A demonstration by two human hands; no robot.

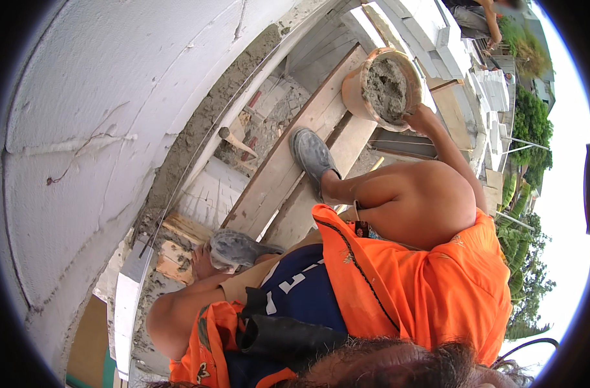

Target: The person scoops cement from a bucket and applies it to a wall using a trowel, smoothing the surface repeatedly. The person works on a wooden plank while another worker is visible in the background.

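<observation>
A tan plastic bucket [354, 90] holding wet grey mortar [386, 87] stands tilted on the wooden planks at the far right. My right hand [425, 121] is closed around the near part of its rim, the thumb side over the edge. My left hand [204, 264] is low on the left beside my grey shoe [233, 247]. Its fingers look stretched out against a rough orange brick [175, 260]; the palm is hidden. I see nothing held in it.
Wooden planks [295, 161] bear my feet, with gaps between them. A tall white block wall [101, 116] rises at left, a taut string [198, 152] along its mortar bed. A stick-like handle [236, 141] juts out beside the planks. Another person [479, 22] is at the far right near white blocks [447, 42].
</observation>
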